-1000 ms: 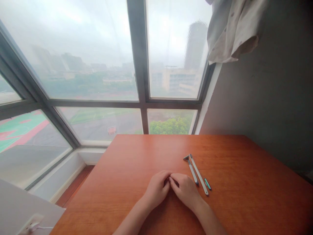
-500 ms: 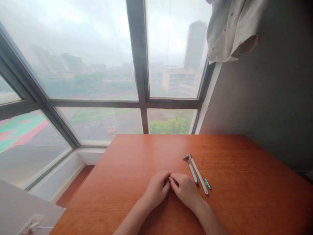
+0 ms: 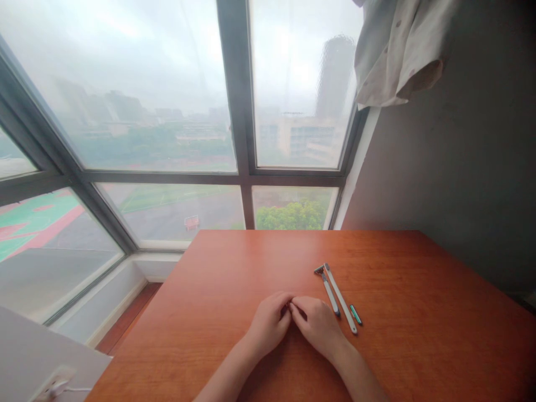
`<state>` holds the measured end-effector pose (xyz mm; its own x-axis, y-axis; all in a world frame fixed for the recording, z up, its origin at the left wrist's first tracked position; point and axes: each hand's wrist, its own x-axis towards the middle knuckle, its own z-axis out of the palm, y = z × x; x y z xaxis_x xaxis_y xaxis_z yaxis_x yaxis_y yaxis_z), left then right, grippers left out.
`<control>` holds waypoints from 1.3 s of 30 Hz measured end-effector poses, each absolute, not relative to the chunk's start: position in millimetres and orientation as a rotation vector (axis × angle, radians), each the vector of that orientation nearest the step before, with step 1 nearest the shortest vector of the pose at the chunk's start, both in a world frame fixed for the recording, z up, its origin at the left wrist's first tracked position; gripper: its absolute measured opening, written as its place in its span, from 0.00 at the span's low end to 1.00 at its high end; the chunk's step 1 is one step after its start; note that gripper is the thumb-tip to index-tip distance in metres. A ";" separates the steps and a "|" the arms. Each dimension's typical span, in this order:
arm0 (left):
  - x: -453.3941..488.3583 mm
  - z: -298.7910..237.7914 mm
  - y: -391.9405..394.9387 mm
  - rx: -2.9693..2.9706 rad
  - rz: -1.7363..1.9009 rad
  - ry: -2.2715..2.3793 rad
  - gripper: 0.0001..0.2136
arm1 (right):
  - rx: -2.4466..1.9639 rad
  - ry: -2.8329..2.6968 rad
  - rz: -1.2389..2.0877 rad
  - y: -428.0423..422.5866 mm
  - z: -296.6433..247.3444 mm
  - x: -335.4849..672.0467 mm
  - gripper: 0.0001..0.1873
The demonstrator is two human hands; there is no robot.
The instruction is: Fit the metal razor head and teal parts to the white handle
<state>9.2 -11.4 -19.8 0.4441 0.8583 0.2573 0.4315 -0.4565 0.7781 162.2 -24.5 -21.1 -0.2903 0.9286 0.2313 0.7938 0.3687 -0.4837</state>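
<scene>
Near the middle of the table, my left hand (image 3: 270, 321) and my right hand (image 3: 316, 321) meet at the fingertips. Both have their fingers curled in and pinched; whatever lies between them, if anything, is hidden. To the right of my right hand lies a razor (image 3: 330, 293) with a grey handle and dark head. Beside it a long white toothbrush (image 3: 341, 300) lies at a slant, its head close to the razor's head. Right of the toothbrush's lower end is a small green and dark bar-shaped piece (image 3: 355, 314), perhaps a razor cartridge.
The reddish-brown wooden table (image 3: 419, 335) reaches to the large window (image 3: 159, 111). A light shirt (image 3: 393, 56) hangs at the upper right by the grey wall (image 3: 456, 151). A socket with a white plug (image 3: 56, 385) is at the lower left.
</scene>
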 end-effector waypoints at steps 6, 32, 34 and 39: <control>9.5 -20.6 -11.0 2.076 0.875 1.084 0.14 | -1.492 -2.165 0.377 -24.8 -20.8 162.4 0.14; 9.7 -17.5 -12.3 2.075 0.876 1.074 0.14 | -1.485 -2.176 0.380 -25.8 -20.0 162.8 0.14; 9.6 -17.8 -12.2 2.078 0.871 1.081 0.14 | -1.479 -2.177 0.391 -25.6 -20.3 162.8 0.14; 9.5 -17.2 -11.8 2.080 0.862 1.079 0.14 | -1.483 -2.171 0.397 -24.8 -20.3 163.0 0.14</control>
<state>9.5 -11.8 -17.2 0.4496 0.8552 0.2579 0.4399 -0.4633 0.7693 163.0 -24.8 -20.3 -0.2991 0.9281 0.2218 0.7895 0.3713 -0.4888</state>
